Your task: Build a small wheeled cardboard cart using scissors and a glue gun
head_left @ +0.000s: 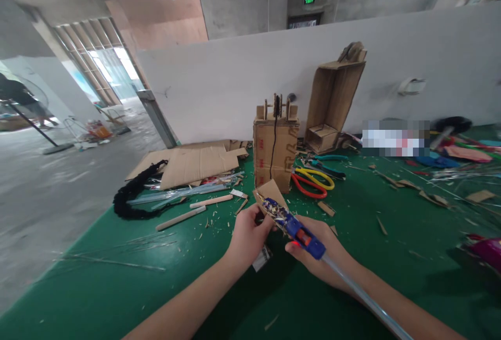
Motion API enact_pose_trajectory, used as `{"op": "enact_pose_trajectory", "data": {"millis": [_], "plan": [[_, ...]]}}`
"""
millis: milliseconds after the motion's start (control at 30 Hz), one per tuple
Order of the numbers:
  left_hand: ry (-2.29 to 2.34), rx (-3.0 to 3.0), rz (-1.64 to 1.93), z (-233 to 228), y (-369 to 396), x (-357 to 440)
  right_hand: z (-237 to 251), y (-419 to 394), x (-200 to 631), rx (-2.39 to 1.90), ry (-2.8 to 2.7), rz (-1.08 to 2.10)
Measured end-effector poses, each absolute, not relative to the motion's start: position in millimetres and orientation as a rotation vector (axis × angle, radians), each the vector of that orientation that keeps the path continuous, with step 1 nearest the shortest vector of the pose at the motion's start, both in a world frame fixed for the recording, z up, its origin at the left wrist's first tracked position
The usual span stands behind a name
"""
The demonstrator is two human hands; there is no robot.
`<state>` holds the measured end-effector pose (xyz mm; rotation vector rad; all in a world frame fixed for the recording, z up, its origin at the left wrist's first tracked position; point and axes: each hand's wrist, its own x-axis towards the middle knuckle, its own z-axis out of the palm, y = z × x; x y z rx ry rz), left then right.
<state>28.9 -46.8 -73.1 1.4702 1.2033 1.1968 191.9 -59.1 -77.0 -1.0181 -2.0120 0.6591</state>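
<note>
My left hand [250,230] is closed on a small piece of cardboard [273,190], held tilted above the green table. In my right hand [319,241] is a blue hot glue gun [305,235], with bits of debris stuck over its front. A clear glue stick [364,295] runs out of its back end towards me, and a red light glows near its grip. The gun's tip lies close to the cardboard piece; I cannot tell whether they touch. Just beyond stands an upright cardboard box [264,155] with a black cord down its front and cardboard discs on top.
A taller open cardboard structure [334,97] leans near the white wall. Scissors with red and yellow handles [313,182] and teal-handled pliers [329,158] lie right of the box. Flat cardboard [199,165], a fuzzy black strip [129,199] and wooden sticks [182,218] are on the left.
</note>
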Motion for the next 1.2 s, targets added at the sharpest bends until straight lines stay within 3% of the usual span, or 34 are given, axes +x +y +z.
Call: {"op": "enact_pose_trajectory", "data": {"millis": [1200], "plan": [[1.067, 1.416, 1.206, -78, -48, 25, -73, -48, 207, -1.075, -2.014, 0.548]]}}
